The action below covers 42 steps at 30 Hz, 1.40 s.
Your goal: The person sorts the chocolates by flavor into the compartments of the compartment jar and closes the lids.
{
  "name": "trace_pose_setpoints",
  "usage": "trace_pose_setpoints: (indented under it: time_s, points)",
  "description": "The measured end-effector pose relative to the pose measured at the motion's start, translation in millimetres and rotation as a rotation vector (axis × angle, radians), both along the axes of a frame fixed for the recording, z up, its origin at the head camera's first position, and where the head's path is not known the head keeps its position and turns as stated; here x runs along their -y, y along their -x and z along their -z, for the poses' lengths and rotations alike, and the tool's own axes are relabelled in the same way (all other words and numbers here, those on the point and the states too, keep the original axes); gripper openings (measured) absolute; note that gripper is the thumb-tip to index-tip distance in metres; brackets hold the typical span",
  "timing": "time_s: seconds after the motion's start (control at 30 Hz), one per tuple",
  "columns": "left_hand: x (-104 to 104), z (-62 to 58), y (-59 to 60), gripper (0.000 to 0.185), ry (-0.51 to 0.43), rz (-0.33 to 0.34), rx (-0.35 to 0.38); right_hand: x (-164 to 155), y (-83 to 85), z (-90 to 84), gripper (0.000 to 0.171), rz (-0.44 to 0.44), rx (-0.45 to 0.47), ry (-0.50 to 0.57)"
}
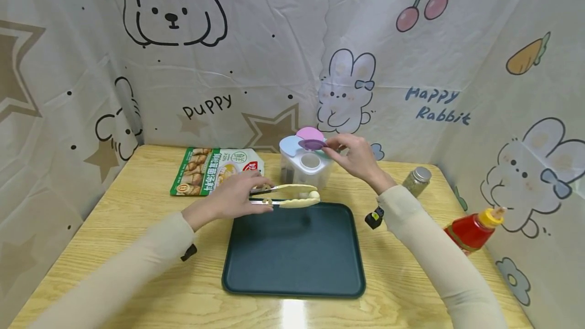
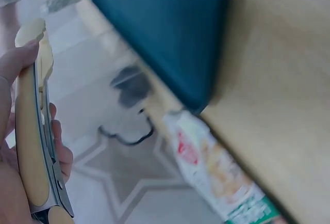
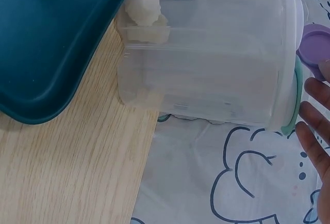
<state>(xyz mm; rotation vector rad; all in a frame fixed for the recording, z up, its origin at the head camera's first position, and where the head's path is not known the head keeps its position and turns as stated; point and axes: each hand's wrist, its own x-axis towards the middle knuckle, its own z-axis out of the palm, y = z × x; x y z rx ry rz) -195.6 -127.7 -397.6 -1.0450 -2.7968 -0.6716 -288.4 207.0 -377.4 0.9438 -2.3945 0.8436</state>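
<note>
While curled round the handles of the tongs (image 1: 285,196), left hand (image 1: 237,197) gripping them just above the far rim of the dark tray (image 1: 294,253), cream tips pointing right toward the container. Right hand (image 1: 356,159) raised beside the clear container (image 1: 305,166), fingertips pinching its purple lid flap (image 1: 312,143), flap tilted up over a round opening. Container standing on the bench (image 1: 137,227) just behind the tray, a pale lump seen through its wall in the right wrist view. Further out: food packet (image 1: 212,169) lying flat to the left, small jar (image 1: 417,181) and red sauce bottle (image 1: 473,230) to the right.
</note>
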Motion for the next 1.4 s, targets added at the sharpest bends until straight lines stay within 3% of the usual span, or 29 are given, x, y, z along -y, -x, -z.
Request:
trace_pose_setpoints:
  time_s: [0.3, 0.5, 0.77, 1.03, 1.2, 1.4]
  points:
    - [12.8, -41.0, 10.2, 0.048, -0.084, -0.026, -0.075, -1.0, 0.8, 0.5, 0.008, -0.002, -0.02, -0.001]
    - [12.4, -52.5, 24.0, 0.052, -0.071, -0.074, -0.061, -1.2, -0.7, 0.0, 0.008, -0.003, -0.013, 0.0]
    - [10.7, -47.9, 43.3, 0.055, -0.031, -0.115, 0.023, -1.3, 0.4, 0.7, 0.007, -0.015, -0.017, 0.005]
    - [8.9, -43.8, 46.1, 0.055, -0.029, -0.116, 0.031, -0.6, -0.6, 0.0, 0.008, -0.01, -0.007, 0.012]
    - [17.6, -40.5, 34.8, 0.056, -0.039, -0.132, 0.019, -0.9, -0.6, 0.6, 0.008, -0.003, -0.011, 0.004]
    - [42.8, -30.4, 8.2, 0.056, -0.066, -0.201, -0.023, -0.4, -0.6, 0.4, 0.01, 0.0, -0.018, -0.004]
